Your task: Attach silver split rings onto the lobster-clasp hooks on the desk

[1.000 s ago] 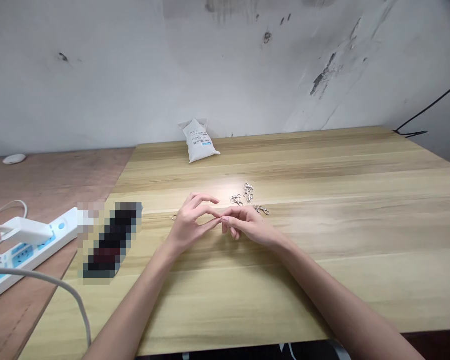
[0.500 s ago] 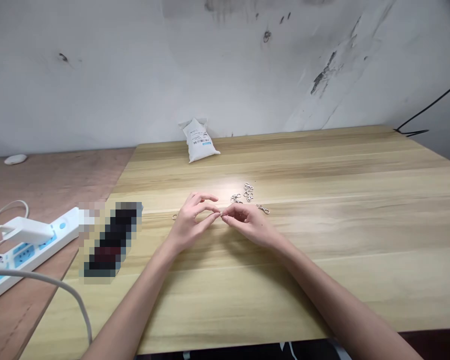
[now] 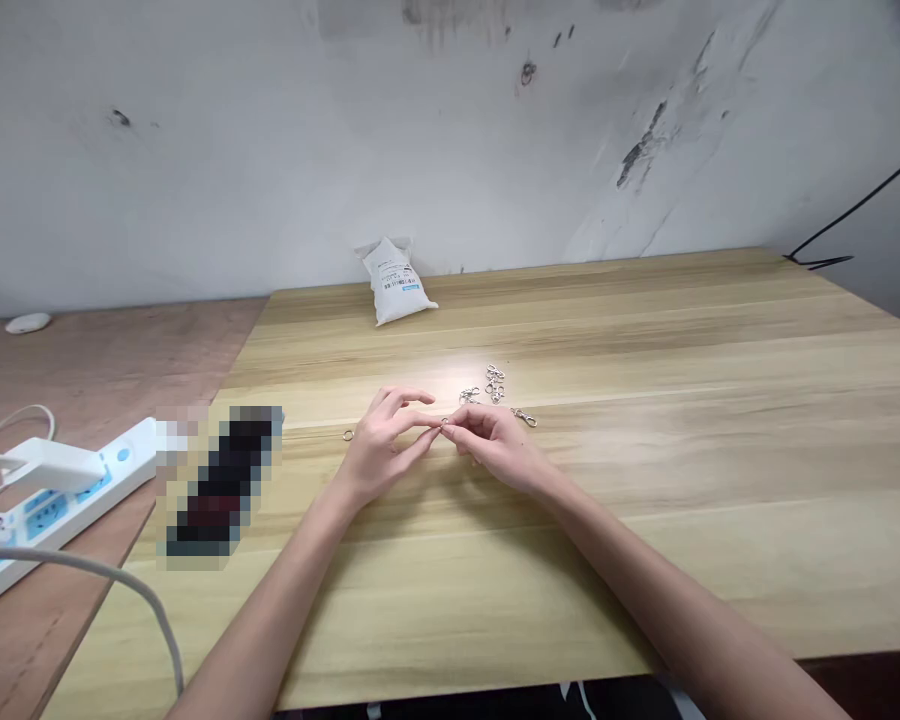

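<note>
Between the fingertips of both my hands is a small metal ring (image 3: 445, 422), partly covered by the fingers. My left hand (image 3: 379, 445) pinches it with thumb and index finger while the other fingers are raised. From the other side my right hand (image 3: 495, 440) grips it the same way. A loose split ring (image 3: 348, 435) lies on the table left of my left hand. Silver swivel clasps (image 3: 496, 383) lie in a small group beyond my right hand, with more clasps (image 3: 469, 395) close by. One single clasp (image 3: 525, 416) rests just right of that hand.
A white plastic parcel (image 3: 399, 285) stands by the wall. At the left lie a blurred-out dark object (image 3: 221, 480), a white power strip (image 3: 60, 505) with a plugged-in charger, and a grey cable (image 3: 131, 575). The wooden table (image 3: 645, 540) meets a brown surface there.
The ring between my fingertips has turned and shows more clearly. Both hands stay nearly in place. The whole view has shifted slightly.
</note>
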### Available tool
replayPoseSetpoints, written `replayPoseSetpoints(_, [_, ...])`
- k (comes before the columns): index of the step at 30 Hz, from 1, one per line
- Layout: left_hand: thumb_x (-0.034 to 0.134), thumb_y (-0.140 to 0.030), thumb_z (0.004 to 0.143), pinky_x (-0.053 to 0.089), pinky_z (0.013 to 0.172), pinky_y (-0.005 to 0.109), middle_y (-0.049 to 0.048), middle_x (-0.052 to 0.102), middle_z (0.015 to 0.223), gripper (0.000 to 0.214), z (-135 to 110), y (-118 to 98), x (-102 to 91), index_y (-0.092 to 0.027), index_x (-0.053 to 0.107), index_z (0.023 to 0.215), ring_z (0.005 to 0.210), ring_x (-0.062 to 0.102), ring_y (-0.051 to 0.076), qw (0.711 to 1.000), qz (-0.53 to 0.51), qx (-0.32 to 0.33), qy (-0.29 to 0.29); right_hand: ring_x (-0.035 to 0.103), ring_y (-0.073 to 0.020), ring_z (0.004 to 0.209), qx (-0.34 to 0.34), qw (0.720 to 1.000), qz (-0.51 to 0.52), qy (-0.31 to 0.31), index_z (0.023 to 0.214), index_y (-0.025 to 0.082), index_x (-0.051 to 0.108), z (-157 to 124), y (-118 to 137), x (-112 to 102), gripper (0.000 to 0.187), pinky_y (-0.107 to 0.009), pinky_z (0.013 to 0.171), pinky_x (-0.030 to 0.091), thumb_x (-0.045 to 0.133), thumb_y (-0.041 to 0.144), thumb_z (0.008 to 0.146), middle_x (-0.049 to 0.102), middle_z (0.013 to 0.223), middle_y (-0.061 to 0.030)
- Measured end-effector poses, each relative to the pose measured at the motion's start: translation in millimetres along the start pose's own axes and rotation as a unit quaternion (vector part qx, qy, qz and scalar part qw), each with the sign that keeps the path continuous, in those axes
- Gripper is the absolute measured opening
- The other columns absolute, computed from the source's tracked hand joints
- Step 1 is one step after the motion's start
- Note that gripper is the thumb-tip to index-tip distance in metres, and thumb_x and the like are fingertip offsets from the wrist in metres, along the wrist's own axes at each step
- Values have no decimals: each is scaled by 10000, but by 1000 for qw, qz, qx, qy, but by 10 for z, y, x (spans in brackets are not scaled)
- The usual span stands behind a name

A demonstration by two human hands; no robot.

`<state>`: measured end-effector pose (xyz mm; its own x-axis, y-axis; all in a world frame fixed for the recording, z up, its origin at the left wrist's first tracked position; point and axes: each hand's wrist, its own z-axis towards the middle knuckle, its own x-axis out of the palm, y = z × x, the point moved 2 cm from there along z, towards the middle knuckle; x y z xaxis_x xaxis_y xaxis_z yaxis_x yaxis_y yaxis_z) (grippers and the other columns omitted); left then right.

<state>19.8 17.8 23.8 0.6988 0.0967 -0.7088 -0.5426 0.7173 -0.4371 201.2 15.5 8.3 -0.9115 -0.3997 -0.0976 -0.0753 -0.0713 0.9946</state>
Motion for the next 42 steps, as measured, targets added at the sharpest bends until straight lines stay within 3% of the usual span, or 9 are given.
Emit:
replayPoseSetpoints(6, [626,-125,863,540,841,361,70,676,1060,135,33,-53,11,-220,694,931,1005,591,211,989,105,101,-21,472,-85,494,61,997,31,33,821,166,636,12,-56,-29,336,-222,455,405,610,499,858,537,627,22])
replayPoseSetpoints(13, [630,-109,849,544,839,362,77,693,1072,138,3,-64,27,-189,677,952,1033,615,228,973,176,151,-3,412,-87,555,23,997,-33,59,860,159,645,-9,-55,-29,221,-220,497,315,629,379,859,488,640,36])
replayPoseSetpoints(16, [620,-112,856,540,849,373,77,691,1098,143,-25,-39,42,-188,672,966,1057,613,237,970,189,152,14,384,-89,550,-5,994,-103,47,848,164,641,-12,-57,-23,140,-225,517,298,610,300,858,448,611,51])
replayPoseSetpoints(20, [605,-105,859,536,858,379,76,692,1103,123,-29,-36,54,-183,665,933,1062,619,239,969,192,150,26,417,-99,566,-53,974,-222,17,836,166,658,-26,-33,-10,160,-233,556,293,526,234,896,521,625,25])
replayPoseSetpoints(24, [610,-90,844,544,840,361,80,697,1064,115,-2,-65,48,-178,662,896,1016,624,224,975,170,143,-3,417,-98,561,-91,951,-296,11,805,173,637,-48,20,-3,200,-233,571,270,471,189,916,555,628,18])
replayPoseSetpoints(29, [623,-112,842,546,841,356,83,683,1075,109,5,-68,59,-187,672,904,1002,613,219,988,122,97,6,440,-103,574,-96,933,-348,4,739,173,589,-55,56,-11,241,-235,572,255,452,201,935,576,636,7])
replayPoseSetpoints(36, [610,-148,869,540,857,364,70,670,1112,83,-18,-44,86,-202,669,891,1049,595,221,994,91,55,35,466,-97,576,-66,928,-366,27,814,184,611,-73,56,-10,197,-236,562,252,500,288,940,632,696,7])
replayPoseSetpoints(42, [626,-118,836,549,840,372,69,668,1120,97,-30,-30,102,-201,671,858,1071,580,231,996,79,17,47,509,-106,627,-63,925,-371,40,859,195,637,-70,29,7,184,-240,595,277,465,185,925,671,758,1])
